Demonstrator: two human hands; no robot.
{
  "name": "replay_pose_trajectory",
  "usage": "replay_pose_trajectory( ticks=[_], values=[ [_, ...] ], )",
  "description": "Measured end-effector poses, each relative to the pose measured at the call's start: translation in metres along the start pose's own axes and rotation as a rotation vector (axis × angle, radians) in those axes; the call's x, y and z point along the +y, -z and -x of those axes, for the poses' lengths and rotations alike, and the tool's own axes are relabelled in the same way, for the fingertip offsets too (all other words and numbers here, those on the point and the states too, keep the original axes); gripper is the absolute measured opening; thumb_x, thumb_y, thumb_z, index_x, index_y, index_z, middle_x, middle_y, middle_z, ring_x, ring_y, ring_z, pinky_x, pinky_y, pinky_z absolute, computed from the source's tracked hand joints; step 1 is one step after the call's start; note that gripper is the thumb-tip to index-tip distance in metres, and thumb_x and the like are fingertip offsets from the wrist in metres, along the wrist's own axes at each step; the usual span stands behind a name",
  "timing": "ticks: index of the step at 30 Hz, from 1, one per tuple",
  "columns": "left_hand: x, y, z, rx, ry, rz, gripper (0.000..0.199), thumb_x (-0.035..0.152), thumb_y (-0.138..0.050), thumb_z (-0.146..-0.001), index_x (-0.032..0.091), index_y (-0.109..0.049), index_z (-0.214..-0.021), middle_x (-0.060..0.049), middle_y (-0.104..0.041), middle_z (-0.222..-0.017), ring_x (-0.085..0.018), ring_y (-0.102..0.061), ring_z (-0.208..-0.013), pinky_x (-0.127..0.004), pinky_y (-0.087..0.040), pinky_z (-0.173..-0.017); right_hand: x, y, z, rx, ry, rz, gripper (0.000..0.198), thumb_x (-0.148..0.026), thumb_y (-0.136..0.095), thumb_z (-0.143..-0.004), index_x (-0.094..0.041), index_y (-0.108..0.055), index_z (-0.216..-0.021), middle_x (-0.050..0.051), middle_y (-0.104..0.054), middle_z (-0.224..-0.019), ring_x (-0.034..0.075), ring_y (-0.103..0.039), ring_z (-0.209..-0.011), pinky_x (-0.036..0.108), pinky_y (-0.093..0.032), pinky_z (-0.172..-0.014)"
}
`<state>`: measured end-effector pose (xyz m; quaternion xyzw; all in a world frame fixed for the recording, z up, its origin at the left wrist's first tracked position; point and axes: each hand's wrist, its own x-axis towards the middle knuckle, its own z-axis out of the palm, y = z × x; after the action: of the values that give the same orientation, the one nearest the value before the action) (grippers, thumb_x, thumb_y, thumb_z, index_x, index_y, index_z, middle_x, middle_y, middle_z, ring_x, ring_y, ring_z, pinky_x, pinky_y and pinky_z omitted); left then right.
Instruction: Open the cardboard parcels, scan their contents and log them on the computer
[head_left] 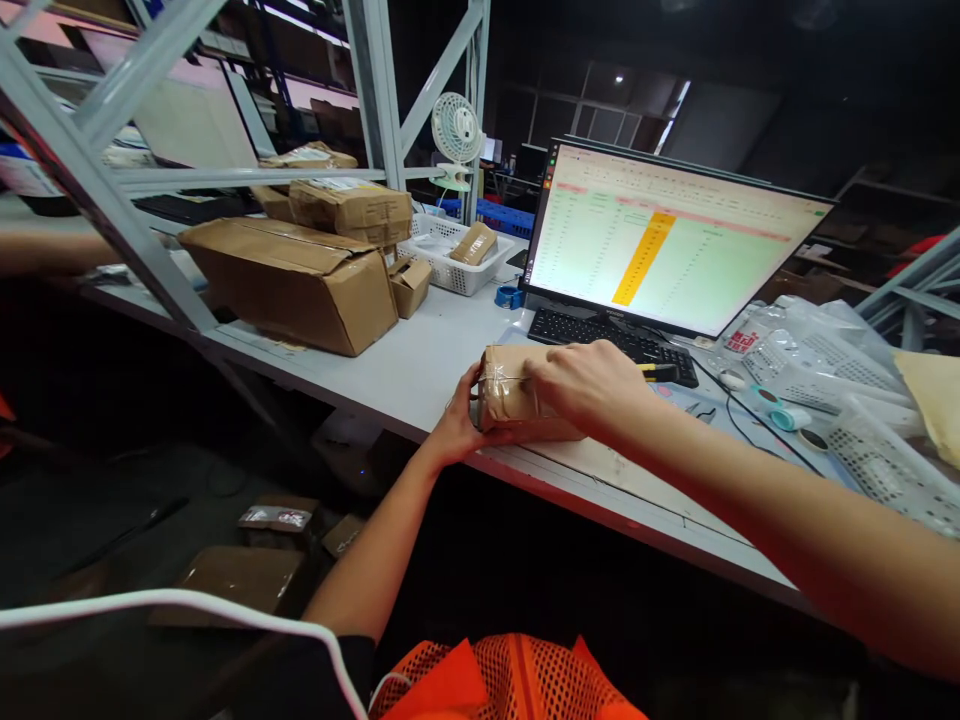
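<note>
A small taped cardboard box (499, 392) sits at the near edge of the desk. My left hand (459, 420) is wrapped round its left end, with the fingers against the side. My right hand (577, 378) is a closed fist over the top of the box, its knuckles at the clear tape. Beyond my right wrist juts the yellow and black end of what looks like a utility knife (658, 372), in line with the fist. Most of the knife and the grip on it are hidden by the hand.
Behind the box stand a keyboard (577, 328) and a monitor (667, 240). At left are a large cardboard box (292, 285), more parcels and a white basket (461, 275). Plastic bags (817, 340) and a cable lie right. A metal frame post (161, 250) rises left; a person's arm (52, 252) shows beyond.
</note>
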<state>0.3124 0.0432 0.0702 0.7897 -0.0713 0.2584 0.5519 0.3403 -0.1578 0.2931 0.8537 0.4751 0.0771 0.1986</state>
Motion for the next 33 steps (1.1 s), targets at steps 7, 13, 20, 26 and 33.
replay_pose_trajectory(
  ticks=[7,13,20,26,33],
  values=[
    [-0.003,0.008,-0.009,-0.044,0.002,0.052,0.138,0.065,-0.097,-0.064,0.021,-0.020,-0.170,-0.023,-0.036,-0.170,-0.043,-0.042,-0.154,-0.056,-0.041,-0.126,0.109,-0.067,0.065,-0.167,-0.379,0.076,0.038,-0.025,-0.053,-0.105,-0.023,-0.075,-0.135,0.018,-0.078,-0.103,0.032,-0.073,-0.087,0.038,-0.045,-0.068],
    [0.000,0.031,-0.023,-0.169,0.052,0.021,0.132,0.064,-0.094,-0.069,0.027,-0.020,-0.171,-0.017,-0.029,-0.175,-0.044,-0.030,-0.162,-0.062,-0.026,-0.134,0.112,-0.146,0.100,-0.204,-0.452,-0.118,0.045,-0.039,-0.046,-0.109,-0.027,-0.070,-0.145,0.016,-0.078,-0.115,0.035,-0.074,-0.105,0.040,-0.051,-0.078],
    [0.087,0.020,-0.014,0.127,-0.397,-0.502,0.070,0.049,-0.076,-0.095,0.027,-0.049,-0.157,-0.013,-0.049,-0.161,-0.036,-0.039,-0.156,-0.057,-0.029,-0.132,0.077,-0.209,0.071,-0.178,-0.517,-0.262,0.056,-0.050,-0.040,-0.113,-0.019,-0.056,-0.157,0.021,-0.069,-0.135,0.036,-0.071,-0.118,0.042,-0.054,-0.088],
    [0.093,-0.020,-0.020,0.199,-0.555,-0.772,0.048,0.055,-0.065,-0.103,0.022,-0.069,-0.138,-0.013,-0.072,-0.131,-0.034,-0.058,-0.132,-0.051,-0.039,-0.117,0.081,-0.218,0.059,-0.067,-0.493,-0.330,0.057,-0.055,-0.042,-0.111,-0.014,-0.067,-0.142,0.023,-0.068,-0.131,0.036,-0.067,-0.122,0.042,-0.052,-0.097],
    [0.074,-0.029,-0.030,0.233,-0.509,-0.773,0.037,0.057,-0.068,-0.102,0.025,-0.077,-0.118,-0.008,-0.079,-0.115,-0.030,-0.064,-0.113,-0.049,-0.041,-0.106,0.101,-0.138,0.050,0.580,-0.218,-0.770,0.047,-0.050,-0.052,-0.107,-0.015,-0.073,-0.130,0.011,-0.070,-0.103,0.025,-0.067,-0.092,0.038,-0.054,-0.088]
  ],
)
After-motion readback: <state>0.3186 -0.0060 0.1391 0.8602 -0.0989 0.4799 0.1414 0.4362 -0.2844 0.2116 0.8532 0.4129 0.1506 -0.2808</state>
